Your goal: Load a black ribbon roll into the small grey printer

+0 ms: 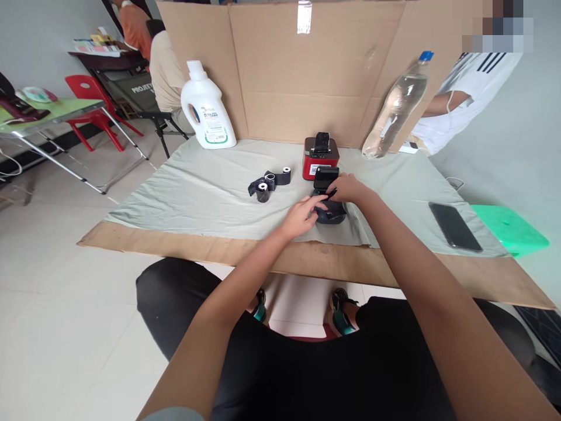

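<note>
A small dark device [331, 214] with its lid [326, 177] raised sits near the table's front edge; it looks like a label printer. My right hand [347, 188] is at its right side, fingers pinched together over a dark piece by the opening that I cannot make out. From the left, my left hand [302, 217] reaches to the device, index finger stretched out to the opening and the others loosely bent apart. Behind stands a red box-shaped device [321, 158] with a black strip on top. Black rolls of tape [262, 193] lie left of my hands, partly unwound.
On the cloth-covered table [210, 199] stand a white detergent bottle [208, 111] and a tilted clear water bottle [397, 108], before a cardboard screen [307, 76]. A phone [454, 226] lies at right, near a green stool [511, 230]. Other people are behind the screen.
</note>
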Demonstrator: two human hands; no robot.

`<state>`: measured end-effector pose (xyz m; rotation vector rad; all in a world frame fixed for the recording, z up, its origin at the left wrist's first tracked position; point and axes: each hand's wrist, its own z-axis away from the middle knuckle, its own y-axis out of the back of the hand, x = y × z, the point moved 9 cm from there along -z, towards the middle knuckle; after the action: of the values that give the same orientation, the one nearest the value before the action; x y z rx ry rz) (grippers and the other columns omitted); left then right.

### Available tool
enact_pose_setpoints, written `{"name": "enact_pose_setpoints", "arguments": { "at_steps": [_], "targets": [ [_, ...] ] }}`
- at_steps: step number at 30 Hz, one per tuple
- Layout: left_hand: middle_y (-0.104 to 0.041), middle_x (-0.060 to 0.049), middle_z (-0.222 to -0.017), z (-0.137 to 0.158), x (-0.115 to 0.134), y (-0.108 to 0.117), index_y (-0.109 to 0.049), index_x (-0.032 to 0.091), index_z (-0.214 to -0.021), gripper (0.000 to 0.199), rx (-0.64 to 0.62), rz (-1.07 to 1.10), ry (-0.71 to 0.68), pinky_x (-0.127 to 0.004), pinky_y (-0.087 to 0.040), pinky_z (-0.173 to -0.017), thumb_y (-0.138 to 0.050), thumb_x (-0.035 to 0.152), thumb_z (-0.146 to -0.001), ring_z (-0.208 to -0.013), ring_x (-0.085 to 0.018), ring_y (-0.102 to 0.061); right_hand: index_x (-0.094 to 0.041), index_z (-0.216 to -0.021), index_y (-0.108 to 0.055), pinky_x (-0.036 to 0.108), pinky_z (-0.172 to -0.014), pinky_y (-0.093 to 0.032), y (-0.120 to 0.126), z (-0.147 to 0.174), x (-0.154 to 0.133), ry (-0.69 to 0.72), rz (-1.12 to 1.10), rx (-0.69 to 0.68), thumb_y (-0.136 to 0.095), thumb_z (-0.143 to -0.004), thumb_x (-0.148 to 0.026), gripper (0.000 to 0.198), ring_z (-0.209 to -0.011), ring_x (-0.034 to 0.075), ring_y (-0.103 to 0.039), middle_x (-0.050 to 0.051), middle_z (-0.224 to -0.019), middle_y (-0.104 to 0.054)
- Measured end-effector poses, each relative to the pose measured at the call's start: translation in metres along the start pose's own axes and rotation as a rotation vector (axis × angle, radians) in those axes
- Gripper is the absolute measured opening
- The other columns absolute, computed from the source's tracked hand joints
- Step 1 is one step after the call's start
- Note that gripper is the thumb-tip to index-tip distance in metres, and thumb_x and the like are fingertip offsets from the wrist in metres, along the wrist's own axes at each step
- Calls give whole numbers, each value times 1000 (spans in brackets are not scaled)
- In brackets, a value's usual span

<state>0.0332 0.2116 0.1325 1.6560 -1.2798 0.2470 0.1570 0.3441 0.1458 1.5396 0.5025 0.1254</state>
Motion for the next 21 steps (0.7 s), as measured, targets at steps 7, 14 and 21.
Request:
{"name": "enact_pose_setpoints", "arguments": {
  "at_steps": [7,14,21],
  "targets": [
    [-78,-5,-114,-1,-12,17,-58,19,-140,54,172,138,114,-32,-51,-90,-47,9,-88,-93,-18,-61,-23,-75,-77,35,-76,-46,14,0,-14,66,-8,-114,-81,-58,-14,19,-77,23,-61,2,-74,-68],
    [-77,-5,-100,3,-33,43,-63,18,-124,28,469,390,295,-25,-52,-77,-56,31,-100,-84,-14,-67,-19,-95,-72,35,-73,-45,78,53,-30,212,-267,136,-77,-70,-24,25,-76,22,-61,8,-95,-70],
    [-60,4,-62,-8,-16,59,-69,18,-112,44,283,536,298,-22,-45,-48,-69,58,-93,-51,-11,-61,-22,-102,-64,35,-73,-45,68,84,-90,340,-484,139,-73,-78,-31,26,-80,23,-61,5,-95,-71]
  ]
}}
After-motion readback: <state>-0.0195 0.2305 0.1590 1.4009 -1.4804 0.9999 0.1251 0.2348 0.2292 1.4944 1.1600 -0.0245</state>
